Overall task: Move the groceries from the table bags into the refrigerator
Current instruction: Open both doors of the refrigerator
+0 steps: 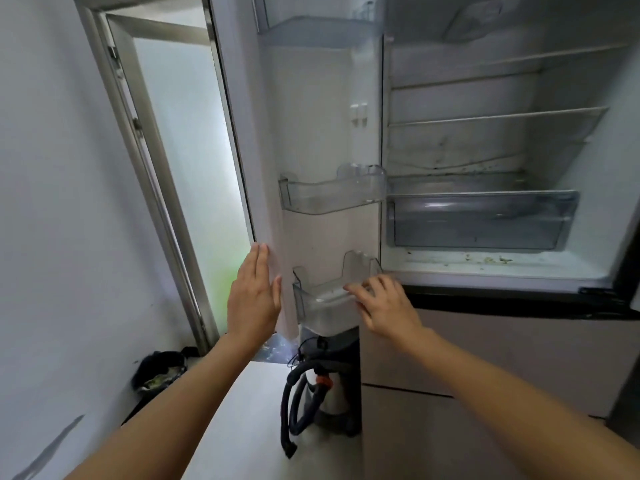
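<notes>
You stand at the open refrigerator [485,150], its door [311,116] swung wide across the centre of the frame, both hands empty. Your left hand [254,296], lower centre-left, lies flat with fingers straight and pressed together against the door's outer edge; that looks like a bracing hold, keeping the door from swinging shut. Your right hand [386,304], lower centre, has its fingers loosely spread and curled over the front rim of the lowest door bin [320,296], pinching nothing. The touch reads as steadying or checking the bin before loading it.

No groceries, bags or table appear anywhere in the frame, so the items to move lie out of view, not near either hand. Inside, at the right, 2 shelves [495,117] sit bare above a clear drawer [481,220], with specks of dirt on the floor beneath it. A second door bin [332,195] at mid-frame also holds nothing. A vacuum cleaner [318,393] with a dark hose stands on the floor at bottom centre, below the door.

By this view, the loading has not begun.
</notes>
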Motion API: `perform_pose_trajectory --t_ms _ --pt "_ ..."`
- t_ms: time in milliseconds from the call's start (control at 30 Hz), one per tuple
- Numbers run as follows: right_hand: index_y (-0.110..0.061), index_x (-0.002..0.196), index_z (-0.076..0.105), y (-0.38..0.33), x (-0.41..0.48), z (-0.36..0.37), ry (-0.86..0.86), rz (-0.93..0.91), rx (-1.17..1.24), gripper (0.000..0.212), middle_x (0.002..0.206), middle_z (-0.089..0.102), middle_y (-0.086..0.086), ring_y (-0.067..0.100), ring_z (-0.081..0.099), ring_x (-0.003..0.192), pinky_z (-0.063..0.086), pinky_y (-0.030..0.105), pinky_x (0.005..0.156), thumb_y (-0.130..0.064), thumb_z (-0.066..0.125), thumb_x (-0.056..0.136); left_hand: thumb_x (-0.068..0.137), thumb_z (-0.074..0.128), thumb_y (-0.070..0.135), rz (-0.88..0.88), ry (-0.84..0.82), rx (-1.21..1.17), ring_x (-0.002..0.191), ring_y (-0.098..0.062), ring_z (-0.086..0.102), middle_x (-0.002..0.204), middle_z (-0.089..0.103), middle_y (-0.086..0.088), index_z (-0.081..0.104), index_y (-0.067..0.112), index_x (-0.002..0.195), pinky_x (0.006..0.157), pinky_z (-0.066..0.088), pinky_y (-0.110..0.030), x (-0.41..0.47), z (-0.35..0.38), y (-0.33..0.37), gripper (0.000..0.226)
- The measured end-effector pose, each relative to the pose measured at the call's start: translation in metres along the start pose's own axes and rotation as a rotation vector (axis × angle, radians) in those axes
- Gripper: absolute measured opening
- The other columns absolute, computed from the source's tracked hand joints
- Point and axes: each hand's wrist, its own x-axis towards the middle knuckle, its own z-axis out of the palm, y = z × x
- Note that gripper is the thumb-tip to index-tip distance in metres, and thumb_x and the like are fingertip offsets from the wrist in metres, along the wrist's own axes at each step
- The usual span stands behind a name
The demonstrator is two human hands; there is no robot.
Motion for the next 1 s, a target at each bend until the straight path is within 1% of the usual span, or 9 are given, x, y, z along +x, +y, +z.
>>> perform_pose_trajectory --t_ms 200,267,333,433,567,667,733,867,1000 --pt "-0.024 0.126 0.055 0.005 -0.001 0.0 0.017 -0.03 -0.021 0.044 0.098 0.062 0.008 0.03 0.058 0.091 0.051 0.04 0.075 -0.039 0.033 0.091 0.093 0.06 0.024 0.033 -0.006 0.036 0.127 -0.034 0.048 0.144 0.044 -0.021 0.037 0.001 0.143 0.095 0.048 -0.043 0.001 -0.001 -0.001 0.06" --pt "-0.024 0.126 0.055 0.006 0.001 -0.001 0.016 -0.042 -0.017 0.044 0.097 0.063 0.008 0.029 0.059 0.09 0.052 0.04 0.074 -0.04 0.034 0.091 0.088 0.065 0.02 0.03 0.029 0.056 0.121 -0.035 0.051 0.136 0.05 -0.021 0.043 0.0 0.138 0.093 0.049 -0.045 0.002 -0.003 0.003 0.058" --pt "-0.022 0.127 0.053 0.01 0.0 -0.001 0.035 -0.075 -0.029 0.046 0.105 0.063 0.008 0.029 0.06 0.096 0.052 0.04 0.079 -0.044 0.036 0.09 0.08 0.071 0.013 0.05 0.108 0.061 0.111 -0.035 0.053 0.125 0.054 -0.02 0.05 0.002 0.129 0.086 0.049 -0.043 0.006 -0.01 0.012 0.054" --pt "-0.02 0.131 0.051 0.032 -0.005 -0.006 0.052 -0.065 -0.018 0.051 0.124 0.057 0.01 0.028 0.054 0.115 0.049 0.042 0.089 -0.048 0.035 0.092 0.077 0.07 0.009 0.175 0.255 0.048 0.101 -0.034 0.053 0.113 0.056 -0.019 0.057 0.004 0.115 0.079 0.047 -0.042 0.017 -0.02 0.04 0.04" --pt "-0.016 0.131 0.053 0.089 -0.013 -0.02 0.102 0.098 0.064 0.05 0.127 0.055 0.008 0.027 0.052 0.117 0.046 0.041 0.091 -0.047 0.039 0.093 0.079 0.062 0.009 0.396 0.284 -0.07 0.09 -0.029 0.054 0.099 0.06 -0.015 0.063 0.004 0.102 0.072 0.044 -0.04 0.032 -0.014 0.104 0.023" --pt "-0.017 0.134 0.049 0.144 -0.017 -0.036 0.104 0.261 0.158 0.043 0.13 0.052 0.003 0.02 0.047 0.119 0.042 0.037 0.094 -0.039 0.046 0.098 0.081 0.059 0.01 0.527 0.184 -0.122 0.077 -0.027 0.053 0.088 0.059 -0.011 0.063 0.006 0.092 0.063 0.042 -0.039 0.038 0.012 0.163 0.012" --pt "-0.017 0.134 0.048 0.201 -0.025 -0.045 0.109 0.379 0.215 0.043 0.131 0.052 0.002 0.02 0.047 0.12 0.042 0.036 0.093 -0.041 0.045 0.098 0.083 0.056 0.014 0.555 0.117 -0.114 0.076 -0.026 0.052 0.089 0.058 -0.009 0.062 0.007 0.094 0.063 0.042 -0.038 0.049 0.049 0.215 0.014" --pt "-0.017 0.131 0.05 0.243 -0.025 -0.052 0.116 0.473 0.33 0.042 0.129 0.056 0.004 0.021 0.053 0.114 0.045 0.035 0.088 -0.043 0.045 0.098 0.082 0.057 0.021 0.458 -0.059 -0.012 0.084 -0.025 0.053 0.096 0.056 -0.006 0.06 0.011 0.1 0.07 0.047 -0.039 0.066 0.099 0.234 0.02" --pt "-0.013 0.127 0.054 0.323 -0.022 -0.06 0.188 0.706 0.481 0.04 0.121 0.061 0.007 0.024 0.058 0.106 0.042 0.03 0.08 -0.039 0.05 0.097 0.086 0.057 0.02 0.351 -0.232 0.039 0.09 -0.024 0.05 0.103 0.053 -0.004 0.055 0.013 0.103 0.08 0.046 -0.038 0.095 0.163 0.279 0.018"
